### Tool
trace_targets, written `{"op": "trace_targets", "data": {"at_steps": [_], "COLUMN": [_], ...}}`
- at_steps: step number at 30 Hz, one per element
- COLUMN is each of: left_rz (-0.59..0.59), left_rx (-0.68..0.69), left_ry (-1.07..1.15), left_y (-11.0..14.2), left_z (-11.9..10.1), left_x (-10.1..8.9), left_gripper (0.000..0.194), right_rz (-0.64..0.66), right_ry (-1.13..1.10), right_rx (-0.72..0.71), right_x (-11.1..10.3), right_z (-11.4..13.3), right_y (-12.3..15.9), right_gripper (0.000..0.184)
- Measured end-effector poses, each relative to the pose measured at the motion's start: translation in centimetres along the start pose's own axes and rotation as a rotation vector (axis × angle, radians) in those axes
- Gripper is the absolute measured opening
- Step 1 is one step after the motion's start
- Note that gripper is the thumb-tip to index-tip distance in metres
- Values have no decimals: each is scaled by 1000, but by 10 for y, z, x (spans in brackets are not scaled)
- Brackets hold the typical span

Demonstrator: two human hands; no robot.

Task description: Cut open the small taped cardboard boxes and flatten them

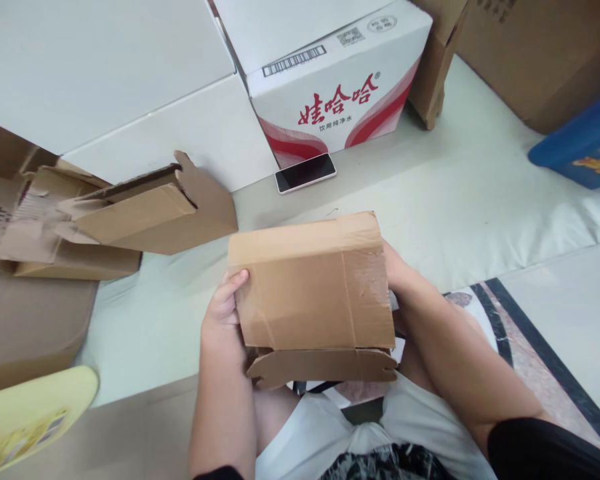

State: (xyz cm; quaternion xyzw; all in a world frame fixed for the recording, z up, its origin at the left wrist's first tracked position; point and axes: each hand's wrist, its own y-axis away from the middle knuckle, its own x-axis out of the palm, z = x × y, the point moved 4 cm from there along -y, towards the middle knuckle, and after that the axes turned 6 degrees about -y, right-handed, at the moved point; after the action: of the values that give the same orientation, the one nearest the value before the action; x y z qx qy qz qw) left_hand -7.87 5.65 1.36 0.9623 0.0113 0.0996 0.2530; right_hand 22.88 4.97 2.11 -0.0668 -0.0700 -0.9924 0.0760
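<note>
Small brown carton held mid-view, a touch toward 6 o'clock, over the lap; clock read with 12 = away from wearer. Broad panel turned up; notched flap sticking out along the 6 o'clock side, not tucked in.

Left grip — closed on the carton's 9 o'clock edge, thumb laid on upper face, other fingers mostly hidden. Right grip at approx. 3 o'clock, largely masked by carton; whether pinched or merely propped can't be told.

Handling (judged): prob. light; contents, if any, not seen. Board fairly stiff when flat, but creases are seen across the panel, so folding there is to be expected if squeezed. Surface looks dry + matte, slip unlikely; scuffed patch nr 3 o'clock edge maybe slicker. Not fragile as such — flap could be bent or torn if tugged. Best taken at 9 and 3 o'clock edges, thumbs on top, fingers spread beneath; flap not to be used as a handle.

Nearby: phone laid at 12 on pale padded surface, just beside white printed box. Opened carton at approx. 9; blue object betw. 2 and 3; yellow object approx. 8.
</note>
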Motion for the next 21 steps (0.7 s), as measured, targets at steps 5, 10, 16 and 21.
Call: {"op": "trace_targets", "data": {"at_steps": [5, 10, 16, 21], "left_rz": [-19, -91, -306, -356], "left_rx": [100, 240, 541, 636], "left_ry": [19, 47, 193, 255], "left_y": [-5, -10, -20, -21], "left_z": [-5, -10, -18, -18], "left_x": [-1, 2, -20, -16], "left_gripper": [44, 49, 38, 41], "right_rz": [-63, -122, 211, 271], "right_ry": [-97, -322, -453, -399], "right_rx": [-15, 90, 123, 42], "right_x": [-3, -7, -13, 6], "right_z": [23, 16, 21, 15], "right_y": [2, -1, 15, 16], "right_gripper": [44, 67, 73, 75]}}
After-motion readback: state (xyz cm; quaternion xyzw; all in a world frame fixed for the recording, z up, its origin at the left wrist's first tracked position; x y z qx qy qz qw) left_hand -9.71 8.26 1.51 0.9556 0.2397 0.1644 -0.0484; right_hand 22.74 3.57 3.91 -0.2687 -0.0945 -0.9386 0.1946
